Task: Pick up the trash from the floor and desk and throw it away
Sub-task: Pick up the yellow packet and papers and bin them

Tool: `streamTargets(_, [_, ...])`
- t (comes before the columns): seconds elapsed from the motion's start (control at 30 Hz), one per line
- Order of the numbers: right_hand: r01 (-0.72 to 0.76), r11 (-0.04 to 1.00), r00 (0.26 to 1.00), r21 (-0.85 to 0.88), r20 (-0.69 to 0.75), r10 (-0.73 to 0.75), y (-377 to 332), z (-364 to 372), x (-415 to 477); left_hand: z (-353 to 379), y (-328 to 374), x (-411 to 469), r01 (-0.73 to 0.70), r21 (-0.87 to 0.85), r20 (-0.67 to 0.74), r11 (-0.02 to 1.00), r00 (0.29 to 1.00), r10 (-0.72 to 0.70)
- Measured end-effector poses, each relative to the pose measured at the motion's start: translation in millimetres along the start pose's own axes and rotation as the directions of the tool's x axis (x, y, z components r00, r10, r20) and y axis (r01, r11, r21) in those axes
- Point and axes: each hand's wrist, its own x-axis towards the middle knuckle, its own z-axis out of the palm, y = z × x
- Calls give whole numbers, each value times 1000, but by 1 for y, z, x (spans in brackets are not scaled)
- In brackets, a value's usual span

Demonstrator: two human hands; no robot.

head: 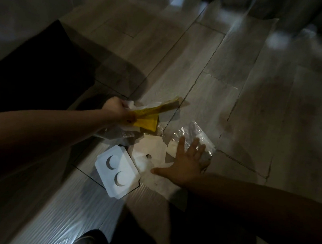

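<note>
Yellow wrapper clenched in L grip, clear bag under R grip, splayed wide, flat

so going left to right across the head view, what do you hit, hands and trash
left hand → yellow wrapper it grips → right hand, spread flat on the clear plastic bag. The white tray is left out: it lies below the left hand and wrapper, overlapping both.
</note>
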Motion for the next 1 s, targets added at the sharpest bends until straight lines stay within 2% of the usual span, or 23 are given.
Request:
streamTargets(0.13, [3, 1000, 999, -17, -47, -4, 2, 5, 2, 1, -1, 1, 12, 22, -1, 1000, 1000, -12])
streamTargets(0.57, [-49, 994, 994, 93, -91, 58, -21, 9, 21, 4, -1, 8, 49, -41, 21, 998, 999, -48])
streamTargets(0.77, [63, 997, 958, -51, -278, -74, -5, 6, 19, 5, 0, 8, 42, -7, 0, 999, 999, -42])
streamTargets(0.87, [195, 964, 890, -183, -381, -252, 16, -19, 25, 4, 2, 7, 36, -14, -6, 999, 999, -36])
streamTargets(0.93, [301, 923, 853, -242, -365, -374, 28, -35, 31, 3, 5, 5, 18, -8, 0, 1000, 1000, -18])
streamTargets(1.0, [381, 901, 850, -206, -307, -429, 32, -49, 36, 0, 8, 4, 3, -14, -1, 1000, 1000, -3])
